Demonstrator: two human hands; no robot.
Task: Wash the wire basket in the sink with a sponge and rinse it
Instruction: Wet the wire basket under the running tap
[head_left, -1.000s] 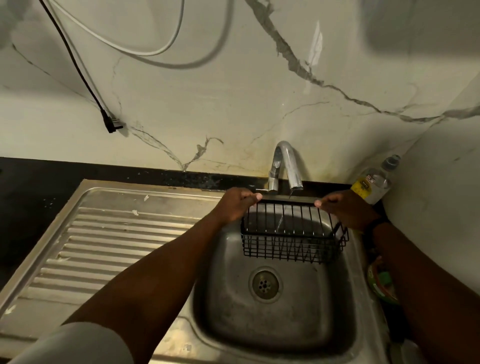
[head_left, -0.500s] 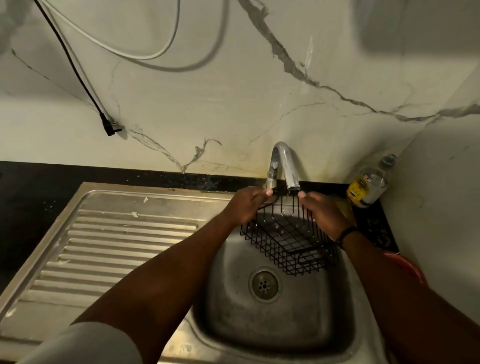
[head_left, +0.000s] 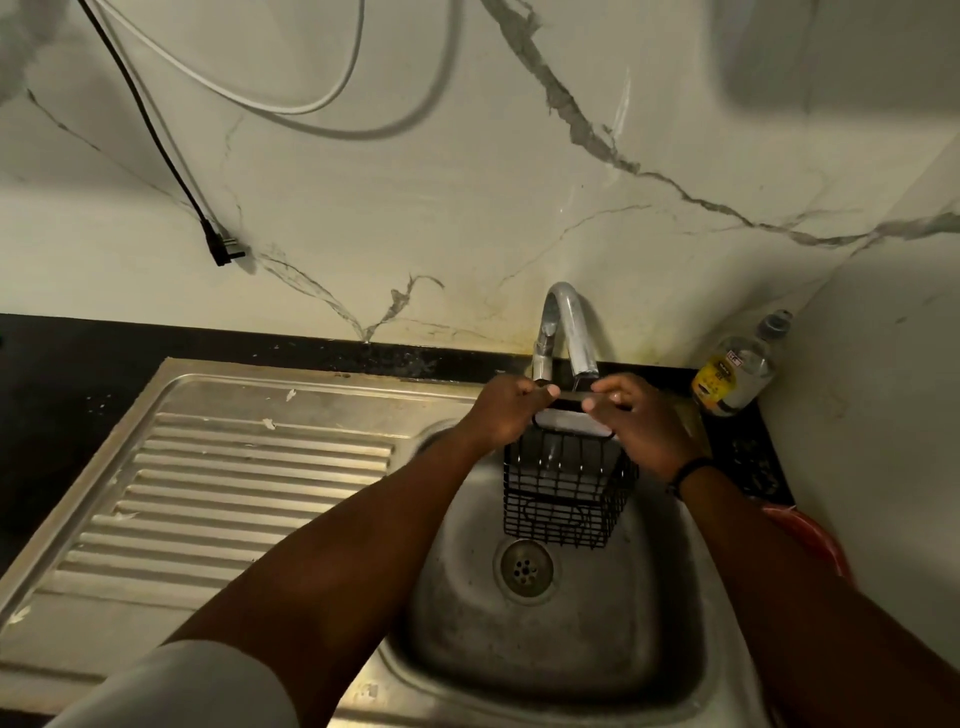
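Head view, both hands (head_left: 511, 410) (head_left: 631, 423) gripping wire basket (head_left: 563, 499), under tap (head_left: 569, 332)

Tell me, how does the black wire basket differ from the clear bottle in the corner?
The wire basket is black open mesh, while the bottle is clear with a yellow label. The basket is held up over the sink under the tap, gripped by the left hand and right hand; the bottle leans untouched in the corner on the dark counter. The basket sits in the stream of water; the bottle stays away from it.
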